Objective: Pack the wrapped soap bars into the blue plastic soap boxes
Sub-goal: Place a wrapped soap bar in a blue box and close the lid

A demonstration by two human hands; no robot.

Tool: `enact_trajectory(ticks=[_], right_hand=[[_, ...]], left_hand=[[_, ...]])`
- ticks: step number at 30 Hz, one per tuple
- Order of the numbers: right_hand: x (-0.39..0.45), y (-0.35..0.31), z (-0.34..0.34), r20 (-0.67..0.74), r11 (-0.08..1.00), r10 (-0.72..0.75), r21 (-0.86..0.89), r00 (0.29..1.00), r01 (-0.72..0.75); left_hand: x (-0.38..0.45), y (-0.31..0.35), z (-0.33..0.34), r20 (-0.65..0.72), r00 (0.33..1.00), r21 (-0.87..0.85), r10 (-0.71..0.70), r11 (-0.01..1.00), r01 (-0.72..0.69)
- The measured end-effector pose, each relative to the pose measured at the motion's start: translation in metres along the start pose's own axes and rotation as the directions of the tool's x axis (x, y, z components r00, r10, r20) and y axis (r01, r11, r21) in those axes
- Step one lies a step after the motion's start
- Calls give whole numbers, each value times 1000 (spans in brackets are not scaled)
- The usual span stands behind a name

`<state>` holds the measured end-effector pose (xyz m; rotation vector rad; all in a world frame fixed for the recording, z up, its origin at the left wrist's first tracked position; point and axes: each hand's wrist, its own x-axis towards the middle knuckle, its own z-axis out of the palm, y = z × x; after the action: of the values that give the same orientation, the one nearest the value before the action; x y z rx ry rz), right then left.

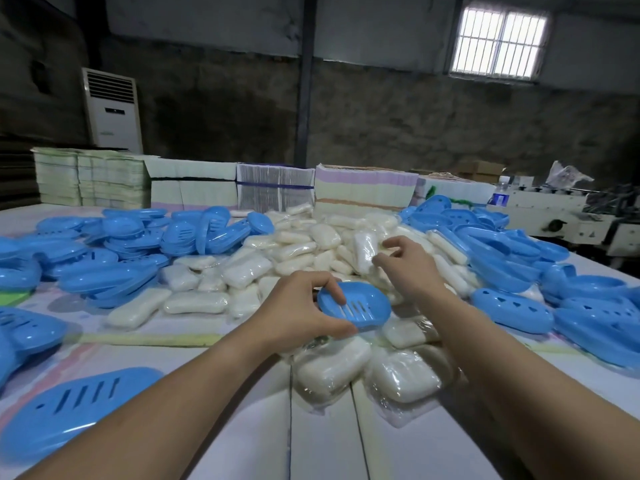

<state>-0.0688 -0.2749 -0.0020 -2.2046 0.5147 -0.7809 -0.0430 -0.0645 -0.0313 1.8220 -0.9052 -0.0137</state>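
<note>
My left hand (299, 308) grips a blue plastic soap box half (360, 306) by its near edge, slotted side up, just above the heap of wrapped soap bars (304, 252). My right hand (407, 265) reaches over the heap with fingers spread and loosely curled, fingertips at an upright wrapped soap bar (364, 251); whether it holds the bar I cannot tell. More wrapped bars (332, 370) lie close in front of me.
Piles of blue soap box halves lie at the left (114, 247) and right (512, 244) of the table. One slotted half (72, 410) sits at the near left. Stacks of flat cartons (194, 188) line the far edge. A machine (568, 216) stands at the right.
</note>
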Motion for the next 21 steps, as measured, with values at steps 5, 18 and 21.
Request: enact_trajectory(ticks=[5, 18, 21], right_hand=[[19, -5, 14, 90, 927, 60, -374, 994, -22], [26, -4, 17, 25, 928, -38, -370, 999, 44], [18, 0, 2, 0, 999, 37, -32, 999, -37]], left_hand=[[1, 0, -3, 45, 999, -47, 6, 999, -4], [3, 0, -6, -44, 999, -234, -27, 972, 16], [3, 3, -5, -52, 995, -293, -85, 954, 66]])
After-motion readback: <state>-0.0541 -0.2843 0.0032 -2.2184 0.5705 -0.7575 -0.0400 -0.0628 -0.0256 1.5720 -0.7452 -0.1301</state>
